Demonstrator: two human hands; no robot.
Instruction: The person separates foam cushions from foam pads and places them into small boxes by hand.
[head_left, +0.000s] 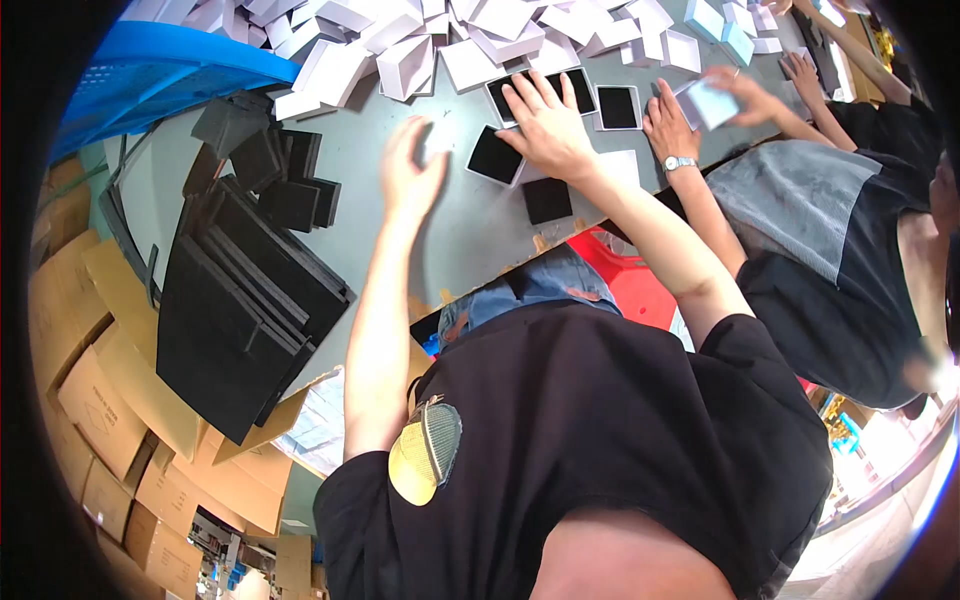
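My right hand lies with its fingers spread over white box trays lined with black foam. Under and beside its fingertips is one foam-lined box; another foam-lined box sits by its thumb side. Nearer the table edge is a loose black foam pad. My left hand is over the grey tabletop, slightly blurred, with thumb and fingers apart. A bright white patch shows between them; whether it is glare or a small item I cannot make out. Left of that hand lie several small black foam pieces.
White boxes are heaped along the far side. A blue plastic crate stands far left, above large black foam sheets. Cardboard cartons fill the lower left. At right, a co-worker's hands handle a pale box.
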